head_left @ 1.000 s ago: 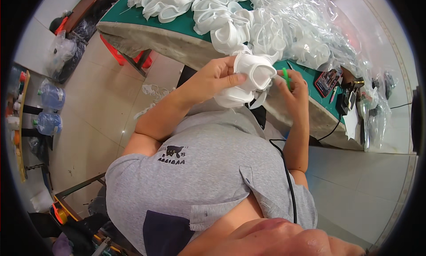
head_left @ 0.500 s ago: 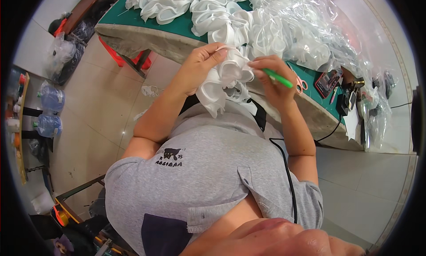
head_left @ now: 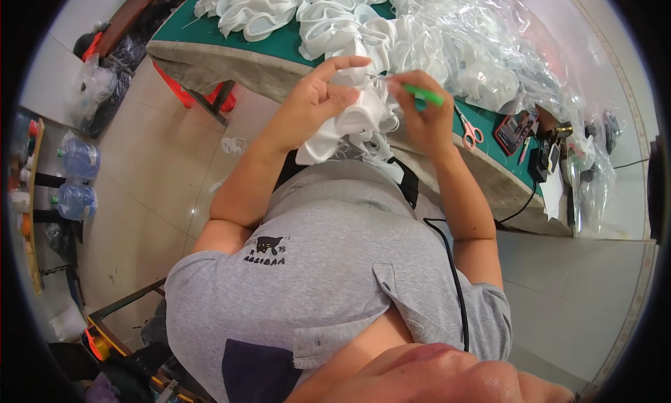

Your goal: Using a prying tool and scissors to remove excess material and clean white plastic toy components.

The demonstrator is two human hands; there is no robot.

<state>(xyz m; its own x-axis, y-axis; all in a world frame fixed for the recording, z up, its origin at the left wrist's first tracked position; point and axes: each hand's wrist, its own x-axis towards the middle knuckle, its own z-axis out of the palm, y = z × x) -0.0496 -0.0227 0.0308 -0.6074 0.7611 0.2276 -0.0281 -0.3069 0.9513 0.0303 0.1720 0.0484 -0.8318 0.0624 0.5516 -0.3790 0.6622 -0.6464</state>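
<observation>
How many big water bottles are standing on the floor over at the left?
2: one water bottle nearer the table, the other bottle just below it in the picture. More may be hidden past the edge.

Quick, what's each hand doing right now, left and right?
Left hand: closed on the white fabric piece, index finger raised.
Right hand: closed around a green-handled tool, its tip at the fabric.

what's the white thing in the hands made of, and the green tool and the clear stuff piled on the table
White piece: looks like soft matte fabric, since it folds and droops in the left hand.
Green tool in the right hand: probably plastic, smooth and bright.
Clear bags: thin glossy plastic film, crinkled with glare.
</observation>
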